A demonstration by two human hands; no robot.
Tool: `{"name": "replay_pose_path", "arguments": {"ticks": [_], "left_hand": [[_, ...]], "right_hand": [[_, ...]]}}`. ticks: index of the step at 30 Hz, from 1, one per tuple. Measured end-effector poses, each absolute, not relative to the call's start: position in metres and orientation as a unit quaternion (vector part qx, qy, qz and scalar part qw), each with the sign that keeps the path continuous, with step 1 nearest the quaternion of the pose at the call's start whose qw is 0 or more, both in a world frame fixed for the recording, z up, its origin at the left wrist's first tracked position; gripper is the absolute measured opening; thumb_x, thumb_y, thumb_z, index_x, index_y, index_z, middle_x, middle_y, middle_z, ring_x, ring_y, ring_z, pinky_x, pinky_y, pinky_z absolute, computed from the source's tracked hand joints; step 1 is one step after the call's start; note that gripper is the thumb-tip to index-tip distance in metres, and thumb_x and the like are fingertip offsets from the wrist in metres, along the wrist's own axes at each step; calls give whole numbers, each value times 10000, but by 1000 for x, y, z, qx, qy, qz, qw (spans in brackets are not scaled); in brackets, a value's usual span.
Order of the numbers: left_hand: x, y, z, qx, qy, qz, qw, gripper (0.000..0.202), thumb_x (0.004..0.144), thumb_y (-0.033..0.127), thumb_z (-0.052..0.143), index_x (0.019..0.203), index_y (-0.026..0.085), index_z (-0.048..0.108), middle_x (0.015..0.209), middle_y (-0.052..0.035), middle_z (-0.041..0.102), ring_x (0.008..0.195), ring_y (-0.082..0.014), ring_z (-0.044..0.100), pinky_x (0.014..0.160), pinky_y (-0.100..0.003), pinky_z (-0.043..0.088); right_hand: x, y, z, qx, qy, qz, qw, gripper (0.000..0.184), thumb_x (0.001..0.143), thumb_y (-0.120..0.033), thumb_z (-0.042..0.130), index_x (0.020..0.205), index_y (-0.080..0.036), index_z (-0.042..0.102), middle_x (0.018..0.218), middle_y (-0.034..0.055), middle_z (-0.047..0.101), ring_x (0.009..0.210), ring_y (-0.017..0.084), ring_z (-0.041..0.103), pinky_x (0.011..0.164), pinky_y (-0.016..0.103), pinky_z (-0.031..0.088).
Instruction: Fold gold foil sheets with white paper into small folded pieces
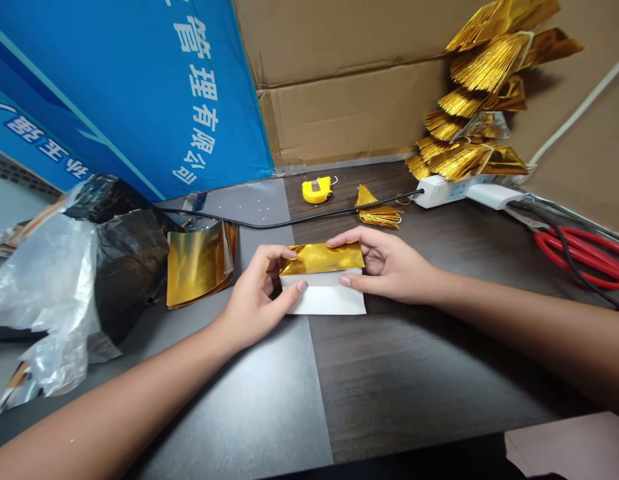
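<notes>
Between my two hands is a sheet of gold foil paper (329,259), its white back facing me on the lower part and a gold strip folded over along the top. My left hand (262,290) pinches its left side, thumb on the white face and fingers behind the upper edge. On the right side my right hand (389,263) grips it too, with the thumb on the white face and the index finger along the gold top edge. To the left of my left hand stands a curved stack of gold foil sheets (196,267). A small folded gold bundle (376,210) lies beyond my right hand.
A yellow tape measure (316,191) and a black cable (269,225) lie behind the paper. Banded gold foil bundles (484,100) pile up at back right above a white power strip (439,191). Red-handled scissors (579,250) lie right; plastic bags (124,253) crowd the left.
</notes>
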State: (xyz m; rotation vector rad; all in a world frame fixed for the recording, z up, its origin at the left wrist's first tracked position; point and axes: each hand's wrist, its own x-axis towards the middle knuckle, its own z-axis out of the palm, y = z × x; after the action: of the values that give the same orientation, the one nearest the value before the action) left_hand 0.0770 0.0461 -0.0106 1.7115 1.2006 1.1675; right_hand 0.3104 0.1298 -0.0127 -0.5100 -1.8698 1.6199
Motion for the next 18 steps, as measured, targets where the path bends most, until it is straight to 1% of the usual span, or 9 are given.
{"name": "replay_pose_path", "arguments": {"ticks": [2, 4, 7, 9, 11, 14, 16, 17, 18], "left_hand": [[77, 46, -9, 659, 476, 451, 368, 333, 896, 246, 662, 1175, 220, 483, 1163, -72, 606, 1075, -154, 635, 876, -268, 541], [76, 47, -9, 654, 482, 449, 372, 354, 880, 240, 683, 1190, 209, 516, 1178, -77, 630, 1079, -162, 650, 898, -283, 549], [75, 48, -10, 654, 508, 438, 350, 262, 886, 265, 683, 1120, 194, 589, 1124, -69, 661, 1027, -165, 659, 868, -286, 545], [74, 48, -10, 663, 534, 420, 314, 168, 910, 292, 659, 1042, 190, 636, 1037, -56, 669, 950, -159, 649, 810, -280, 529], [74, 48, -9, 680, 552, 401, 270, 129, 924, 307, 642, 976, 192, 667, 958, -46, 647, 904, -159, 625, 760, -278, 511], [74, 48, -5, 699, 561, 391, 208, 122, 924, 305, 635, 922, 193, 682, 1007, -68, 591, 1003, -186, 595, 757, -283, 515], [74, 47, -3, 702, 571, 390, 170, 121, 926, 297, 622, 904, 189, 672, 1119, -91, 551, 1124, -209, 563, 848, -313, 525], [74, 47, -2, 705, 575, 388, 148, 120, 928, 292, 614, 901, 187, 665, 1175, -100, 533, 1184, -220, 540, 921, -339, 514], [74, 46, -2, 710, 576, 385, 129, 118, 932, 287, 605, 899, 185, 654, 1206, -103, 526, 1218, -226, 526, 982, -361, 492]], "right_hand": [[310, 129, -11, -187, -715, 605, 297, 422, 836, -181, 707, 1227, -207, 548, 1310, 99, 643, 1221, 211, 641, 1046, 368, 547], [310, 129, -11, -184, -726, 597, 289, 427, 840, -171, 694, 1238, -201, 545, 1314, 99, 634, 1232, 202, 633, 1057, 361, 535], [309, 130, -13, -190, -740, 579, 284, 446, 828, -182, 700, 1248, -193, 549, 1313, 103, 628, 1236, 206, 624, 1051, 371, 535], [309, 130, -14, -196, -746, 572, 279, 440, 814, -203, 716, 1227, -187, 567, 1303, 108, 631, 1233, 220, 619, 1030, 387, 546], [310, 131, -14, -206, -746, 576, 262, 446, 800, -224, 736, 1215, -182, 577, 1281, 113, 638, 1185, 227, 639, 984, 388, 569], [310, 131, -12, -224, -718, 622, 219, 585, 777, -237, 760, 1306, -188, 513, 1241, 110, 640, 1038, 204, 689, 860, 355, 607], [310, 131, -10, -234, -698, 649, 192, 643, 769, -250, 760, 1340, -194, 469, 1154, 83, 663, 942, 187, 703, 768, 323, 609], [310, 130, -9, -238, -696, 651, 187, 600, 778, -269, 749, 1311, -192, 483, 1091, 65, 675, 906, 182, 704, 733, 308, 600], [310, 130, -8, -244, -706, 639, 184, 513, 792, -292, 735, 1246, -187, 521, 1020, 47, 683, 864, 175, 699, 696, 289, 583]]}}
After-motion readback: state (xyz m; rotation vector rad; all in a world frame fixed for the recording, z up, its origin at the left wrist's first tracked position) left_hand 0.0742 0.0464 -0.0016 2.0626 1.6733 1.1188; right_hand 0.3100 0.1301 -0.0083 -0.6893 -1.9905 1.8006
